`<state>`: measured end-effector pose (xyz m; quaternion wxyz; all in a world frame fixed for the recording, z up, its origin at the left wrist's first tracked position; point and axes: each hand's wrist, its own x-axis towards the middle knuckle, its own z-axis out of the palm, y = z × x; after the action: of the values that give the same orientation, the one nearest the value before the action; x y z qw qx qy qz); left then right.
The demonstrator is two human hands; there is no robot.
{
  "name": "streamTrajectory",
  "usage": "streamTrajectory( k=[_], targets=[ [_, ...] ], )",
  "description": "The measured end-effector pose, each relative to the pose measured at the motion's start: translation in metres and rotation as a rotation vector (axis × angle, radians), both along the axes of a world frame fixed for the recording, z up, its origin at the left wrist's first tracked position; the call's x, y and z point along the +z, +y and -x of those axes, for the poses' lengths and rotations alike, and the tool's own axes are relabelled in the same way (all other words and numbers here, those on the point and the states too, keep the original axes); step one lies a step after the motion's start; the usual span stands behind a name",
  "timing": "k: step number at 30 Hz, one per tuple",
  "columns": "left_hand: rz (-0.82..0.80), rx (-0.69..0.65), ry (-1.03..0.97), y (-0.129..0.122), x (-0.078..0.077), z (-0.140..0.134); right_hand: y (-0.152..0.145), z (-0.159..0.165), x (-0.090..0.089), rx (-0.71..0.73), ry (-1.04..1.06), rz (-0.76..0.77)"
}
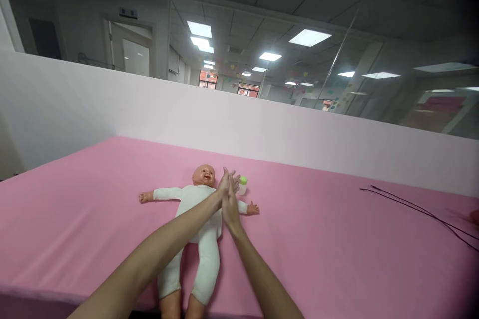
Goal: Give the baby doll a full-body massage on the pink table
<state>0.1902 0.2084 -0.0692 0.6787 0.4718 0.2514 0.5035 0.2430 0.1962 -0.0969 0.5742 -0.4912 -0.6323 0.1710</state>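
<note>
A baby doll (200, 204) with a white cloth body lies on its back on the pink-covered table, its arms spread wide. Over the doll's chest and shoulder, my left hand (225, 183) and my right hand (231, 203) are pressed palm to palm. The fingers of both hands are stretched out, and I see nothing held between the palms. Just beyond my fingertips stands a small bottle (243, 187) with a green cap, partly covered by my hand. My left forearm crosses in front of the doll's belly.
Pink cloth (318, 239) covers the wide table. Thin dark cables (415, 208) lie at the right. A low white wall (239, 124) runs along the back, with a glass pane above it. The doll's feet reach the table's front edge.
</note>
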Motion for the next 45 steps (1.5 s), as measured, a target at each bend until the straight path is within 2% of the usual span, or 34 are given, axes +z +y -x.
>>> streamTrajectory(
  k=[3, 5, 7, 9, 11, 14, 18, 20, 23, 25, 28, 30, 32, 35, 37, 39, 41, 45],
  targets=[
    [-0.019, -0.047, -0.069, -0.043, 0.007, 0.027, -0.018, 0.029, 0.025, 0.042, -0.037, -0.101],
    [-0.001, -0.129, -0.125, -0.061, 0.017, 0.052, -0.029, 0.035, 0.035, 0.035, -0.03, -0.078],
    [0.033, -0.138, -0.201, -0.069, 0.029, 0.077, -0.046, 0.045, 0.035, 0.034, -0.03, -0.031],
    [0.06, -0.06, -0.286, -0.071, 0.038, 0.092, -0.069, 0.061, 0.029, 0.068, -0.084, -0.037],
    [0.059, 0.001, -0.314, -0.075, 0.041, 0.097, -0.09, 0.079, 0.027, 0.108, -0.187, -0.164],
    [0.041, -0.082, -0.29, -0.09, 0.036, 0.093, -0.1, 0.086, 0.037, 0.07, -0.268, -0.26],
    [0.055, -0.218, -0.298, -0.103, 0.032, 0.096, -0.098, 0.072, 0.05, -0.045, -0.192, -0.157],
    [0.026, -0.184, -0.368, -0.102, 0.032, 0.098, -0.105, 0.075, 0.044, -0.034, -0.227, -0.178],
    [-0.034, -0.034, -0.454, -0.102, 0.022, 0.091, -0.12, 0.09, 0.035, 0.017, -0.372, -0.262],
    [-0.042, -0.048, -0.419, -0.106, 0.012, 0.085, -0.119, 0.094, 0.039, 0.021, -0.425, -0.234],
    [-0.019, -0.175, -0.266, -0.104, 0.001, 0.086, -0.092, 0.081, 0.052, -0.005, -0.382, -0.141],
    [-0.084, -0.113, -0.119, -0.09, -0.002, 0.096, -0.065, 0.062, 0.051, -0.043, -0.341, -0.092],
    [-0.213, 0.071, 0.083, -0.068, -0.007, 0.108, -0.041, 0.04, 0.033, -0.102, -0.331, 0.005],
    [-0.323, 0.307, 0.459, -0.031, -0.025, 0.12, -0.019, 0.011, -0.012, -0.174, -0.411, 0.198],
    [-0.372, 0.339, 0.732, -0.01, -0.042, 0.124, -0.012, -0.003, -0.042, -0.174, -0.52, 0.287],
    [-0.45, 0.309, 0.941, 0.004, -0.056, 0.127, -0.01, -0.012, -0.061, -0.172, -0.629, 0.311],
    [-0.496, 0.287, 1.098, 0.013, -0.065, 0.133, -0.01, -0.018, -0.068, -0.188, -0.715, 0.306],
    [-0.463, 0.29, 1.386, 0.022, -0.074, 0.164, -0.014, -0.027, -0.063, -0.278, -0.856, 0.295]
  ],
)
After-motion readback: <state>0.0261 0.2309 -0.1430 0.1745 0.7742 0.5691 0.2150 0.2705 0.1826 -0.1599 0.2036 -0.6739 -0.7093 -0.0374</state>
